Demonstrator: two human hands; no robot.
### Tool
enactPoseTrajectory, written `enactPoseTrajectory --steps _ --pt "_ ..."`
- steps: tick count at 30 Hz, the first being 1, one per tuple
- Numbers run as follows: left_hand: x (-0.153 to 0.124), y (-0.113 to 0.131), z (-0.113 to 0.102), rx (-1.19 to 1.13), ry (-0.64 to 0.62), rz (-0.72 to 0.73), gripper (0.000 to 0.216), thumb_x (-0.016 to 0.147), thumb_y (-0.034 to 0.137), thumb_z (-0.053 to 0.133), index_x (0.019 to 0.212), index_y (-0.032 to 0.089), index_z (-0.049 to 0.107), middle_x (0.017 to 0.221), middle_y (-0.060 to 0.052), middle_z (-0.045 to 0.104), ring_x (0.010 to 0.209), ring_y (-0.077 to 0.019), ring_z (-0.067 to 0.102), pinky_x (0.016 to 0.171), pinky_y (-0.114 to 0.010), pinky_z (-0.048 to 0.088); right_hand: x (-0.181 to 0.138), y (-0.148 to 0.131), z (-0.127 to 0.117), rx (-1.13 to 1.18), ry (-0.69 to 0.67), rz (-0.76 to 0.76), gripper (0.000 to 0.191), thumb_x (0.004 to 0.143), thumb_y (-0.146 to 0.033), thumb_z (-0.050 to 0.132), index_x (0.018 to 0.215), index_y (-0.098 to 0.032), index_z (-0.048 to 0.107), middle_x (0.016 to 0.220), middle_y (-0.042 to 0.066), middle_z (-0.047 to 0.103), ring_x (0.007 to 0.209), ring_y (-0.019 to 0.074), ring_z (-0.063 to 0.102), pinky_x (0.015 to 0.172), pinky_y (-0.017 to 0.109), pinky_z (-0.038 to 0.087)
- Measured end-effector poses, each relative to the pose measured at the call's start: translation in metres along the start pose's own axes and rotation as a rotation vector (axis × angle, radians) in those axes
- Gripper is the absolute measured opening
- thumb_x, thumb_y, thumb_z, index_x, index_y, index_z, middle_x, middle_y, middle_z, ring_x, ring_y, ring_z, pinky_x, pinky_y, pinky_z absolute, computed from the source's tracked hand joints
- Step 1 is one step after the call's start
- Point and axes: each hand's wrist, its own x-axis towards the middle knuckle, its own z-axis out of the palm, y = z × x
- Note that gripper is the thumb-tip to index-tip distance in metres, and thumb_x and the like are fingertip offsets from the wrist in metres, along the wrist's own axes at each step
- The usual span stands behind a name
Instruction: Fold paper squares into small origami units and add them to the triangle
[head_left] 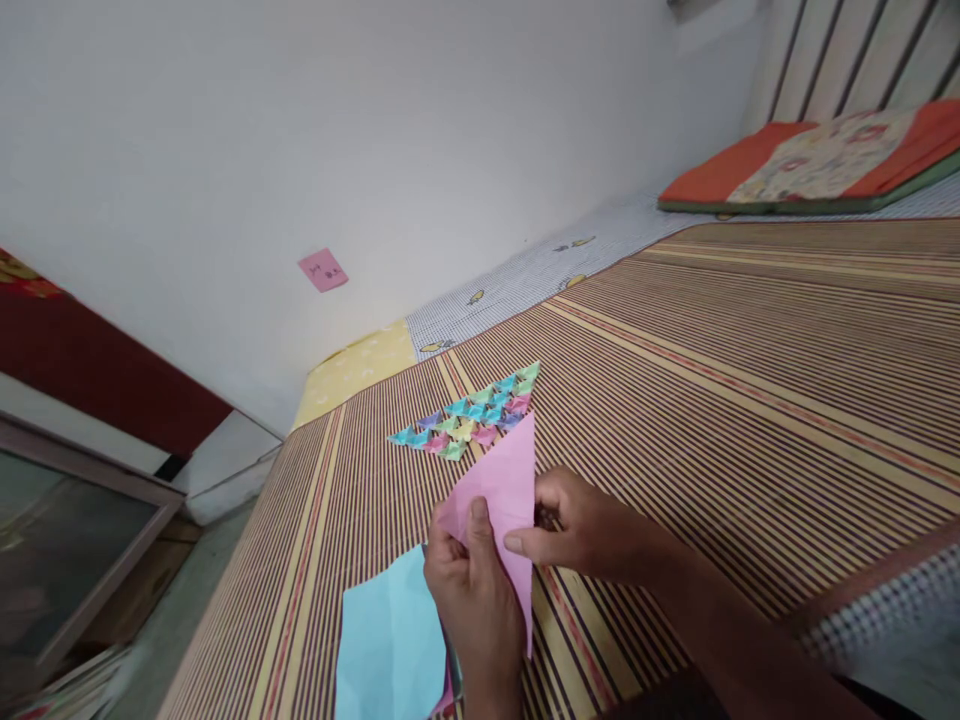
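Observation:
A pink sheet of paper [510, 480], folded to a triangle-like shape with one point upward, is held above the striped mat. My left hand [474, 590] grips its lower left part, thumb on the near face. On the right edge, my right hand [574, 530] pinches the paper between thumb and curled fingers. Just beyond lie several small folded paper pieces [463, 430] in rows, coloured blue, green, pink, yellow and purple. Beside my left forearm rests a stack of paper with a light blue sheet [394, 640] on top; pink shows beneath it.
A striped woven mat [720, 430] covers the bed. White wall [450, 130] runs along the far side, with a pink note [323, 270] stuck on it. Folded orange and floral bedding [817, 165] lies at the far right. A framed glass piece [67, 540] stands at the left, below mat level.

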Motion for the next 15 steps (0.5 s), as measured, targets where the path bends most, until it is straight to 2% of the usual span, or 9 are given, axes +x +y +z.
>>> enactPoseTrajectory --steps 5,11,15 --pt "-0.001 0.001 0.001 0.085 0.03 0.039 0.033 0.089 0.051 0.065 0.093 0.019 0.065 0.08 -0.003 0.071 0.071 -0.0211 0.066 0.064 -0.031 0.052 0.0 0.0 0.001 0.038 -0.164 0.004 0.007 0.075 -0.016 0.061 0.068 -0.015 0.061 0.068 -0.002 0.059 0.063 0.0117 0.049 0.056 0.022 0.036" --pt "-0.002 0.005 0.002 0.073 0.014 0.019 0.032 0.088 0.051 0.065 0.088 0.019 0.065 0.079 -0.003 0.071 0.073 -0.0215 0.067 0.065 -0.031 0.052 0.002 0.001 -0.005 0.017 -0.061 -0.007 0.019 0.077 -0.021 0.061 0.061 -0.016 0.051 0.061 -0.005 0.045 0.057 0.0095 0.039 0.051 0.022 0.029" --pt "-0.003 0.006 0.005 0.004 -0.032 -0.006 0.031 0.087 0.049 0.068 0.09 0.019 0.064 0.079 -0.003 0.072 0.071 -0.021 0.068 0.064 -0.03 0.053 0.001 0.005 -0.013 0.07 -0.009 -0.018 0.024 0.081 -0.028 0.06 0.062 -0.017 0.052 0.06 -0.005 0.042 0.055 0.0095 0.036 0.049 0.023 0.026"
